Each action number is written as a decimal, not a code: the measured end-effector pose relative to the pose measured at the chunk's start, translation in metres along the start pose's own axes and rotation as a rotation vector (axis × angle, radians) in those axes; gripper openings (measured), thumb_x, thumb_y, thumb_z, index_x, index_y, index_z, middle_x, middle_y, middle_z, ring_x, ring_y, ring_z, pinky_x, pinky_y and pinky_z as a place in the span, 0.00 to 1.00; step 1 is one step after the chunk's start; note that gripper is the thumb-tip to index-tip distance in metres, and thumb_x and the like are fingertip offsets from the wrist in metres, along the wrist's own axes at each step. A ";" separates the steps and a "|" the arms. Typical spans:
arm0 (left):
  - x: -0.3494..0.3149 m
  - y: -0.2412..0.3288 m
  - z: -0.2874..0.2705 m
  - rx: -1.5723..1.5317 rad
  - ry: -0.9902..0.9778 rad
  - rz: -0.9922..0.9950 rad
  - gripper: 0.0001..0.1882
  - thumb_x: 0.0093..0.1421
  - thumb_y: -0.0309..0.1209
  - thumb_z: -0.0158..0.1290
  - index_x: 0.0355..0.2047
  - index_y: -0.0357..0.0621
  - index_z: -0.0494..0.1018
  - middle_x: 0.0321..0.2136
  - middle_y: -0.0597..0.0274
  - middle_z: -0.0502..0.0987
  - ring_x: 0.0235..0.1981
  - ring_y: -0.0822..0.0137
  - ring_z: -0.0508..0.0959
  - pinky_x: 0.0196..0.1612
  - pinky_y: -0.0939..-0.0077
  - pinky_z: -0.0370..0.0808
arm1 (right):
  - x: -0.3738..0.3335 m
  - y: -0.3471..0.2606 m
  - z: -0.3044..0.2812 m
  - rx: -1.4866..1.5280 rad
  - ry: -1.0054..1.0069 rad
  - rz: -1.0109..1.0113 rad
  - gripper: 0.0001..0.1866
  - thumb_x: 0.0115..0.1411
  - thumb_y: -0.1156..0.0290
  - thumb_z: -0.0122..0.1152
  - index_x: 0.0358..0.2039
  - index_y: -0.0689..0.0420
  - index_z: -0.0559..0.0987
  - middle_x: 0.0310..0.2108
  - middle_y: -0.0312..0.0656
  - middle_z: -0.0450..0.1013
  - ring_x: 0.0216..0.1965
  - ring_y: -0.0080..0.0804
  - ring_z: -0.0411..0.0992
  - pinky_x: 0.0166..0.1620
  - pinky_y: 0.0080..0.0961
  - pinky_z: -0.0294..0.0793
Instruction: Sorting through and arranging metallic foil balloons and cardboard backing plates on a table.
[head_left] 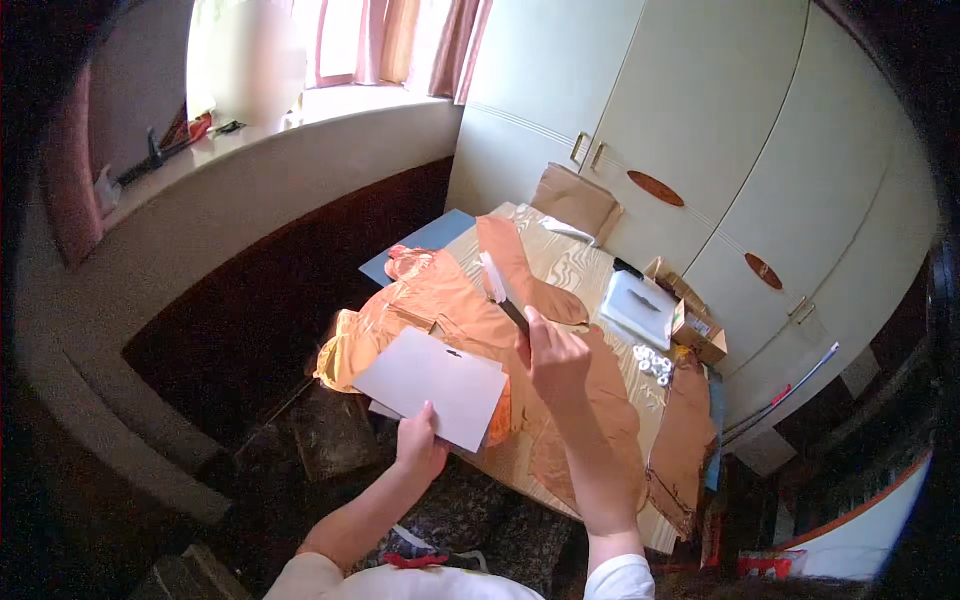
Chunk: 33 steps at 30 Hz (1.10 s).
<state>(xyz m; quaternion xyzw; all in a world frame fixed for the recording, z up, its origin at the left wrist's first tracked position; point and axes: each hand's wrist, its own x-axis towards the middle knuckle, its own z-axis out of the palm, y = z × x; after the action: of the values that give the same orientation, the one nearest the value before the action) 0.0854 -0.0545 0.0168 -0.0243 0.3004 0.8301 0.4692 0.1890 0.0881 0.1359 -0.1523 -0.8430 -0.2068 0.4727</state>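
My left hand [420,446] grips the near edge of a flat white card [430,385], thumb on top. The card has a small dark slot near its far edge, and a second pale layer shows beneath its left corner. My right hand [553,352] is raised over the table, closed around a dark-handled tool [513,315] with a flat, pale end pointing away from me. The tool's exact kind is unclear. Shiny crumpled orange sheeting [440,300] lies under and beyond the card. Brown-orange cut-out pieces [605,390] lie beneath my right forearm.
On the table's right side are a white tray [638,308], an open cardboard box [698,332] and several small white rolls [653,364]. A folded brown piece [577,200] stands at the far end. Pale cabinets [700,130] rise behind; a curved windowsill [350,105] runs along the left.
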 end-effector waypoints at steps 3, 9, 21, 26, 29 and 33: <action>0.013 -0.018 0.006 -0.030 0.055 0.009 0.18 0.63 0.29 0.39 0.52 0.36 0.58 0.49 0.55 0.66 0.49 0.57 0.69 0.52 0.58 0.68 | -0.006 0.002 -0.003 -0.010 0.005 -0.030 0.17 0.51 0.69 0.59 0.41 0.60 0.73 0.26 0.39 0.73 0.23 0.29 0.72 0.24 0.24 0.70; 0.019 -0.017 -0.023 -0.171 -0.013 -0.153 0.15 0.62 0.30 0.43 0.48 0.38 0.62 0.45 0.58 0.68 0.48 0.61 0.68 0.51 0.66 0.66 | -0.019 -0.013 -0.003 -0.015 -0.023 -0.086 0.16 0.52 0.69 0.57 0.41 0.60 0.73 0.31 0.39 0.74 0.26 0.27 0.73 0.25 0.21 0.71; -0.040 0.015 -0.059 0.019 -0.261 -0.140 0.15 0.62 0.34 0.40 0.47 0.42 0.64 0.43 0.59 0.70 0.46 0.64 0.70 0.51 0.68 0.66 | -0.074 -0.112 0.022 0.134 -0.352 -0.350 0.16 0.47 0.69 0.53 0.36 0.64 0.75 0.34 0.45 0.74 0.35 0.31 0.75 0.33 0.22 0.75; -0.035 0.016 -0.088 -0.039 -0.185 -0.220 0.14 0.63 0.34 0.38 0.44 0.39 0.65 0.40 0.55 0.72 0.44 0.62 0.72 0.51 0.64 0.67 | -0.097 -0.128 0.027 0.292 -0.552 -0.228 0.11 0.45 0.69 0.54 0.30 0.60 0.75 0.30 0.41 0.73 0.35 0.31 0.75 0.31 0.23 0.75; -0.030 0.010 -0.104 -0.018 -0.130 -0.255 0.13 0.62 0.33 0.38 0.42 0.39 0.66 0.40 0.55 0.72 0.43 0.62 0.72 0.51 0.63 0.67 | -0.098 -0.124 0.028 0.458 -0.698 -0.149 0.08 0.45 0.70 0.54 0.26 0.58 0.74 0.28 0.39 0.73 0.35 0.32 0.75 0.31 0.25 0.75; -0.034 0.008 -0.099 0.044 -0.130 -0.229 0.11 0.62 0.32 0.40 0.41 0.40 0.67 0.39 0.57 0.72 0.43 0.62 0.73 0.52 0.63 0.67 | -0.104 -0.121 0.034 0.458 -0.669 -0.163 0.05 0.47 0.70 0.54 0.25 0.58 0.73 0.28 0.39 0.73 0.35 0.33 0.75 0.31 0.26 0.76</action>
<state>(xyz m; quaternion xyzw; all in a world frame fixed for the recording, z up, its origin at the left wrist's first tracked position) 0.0741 -0.1350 -0.0496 0.0055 0.2827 0.7642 0.5797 0.1624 -0.0071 0.0057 -0.0348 -0.9836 0.0101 0.1766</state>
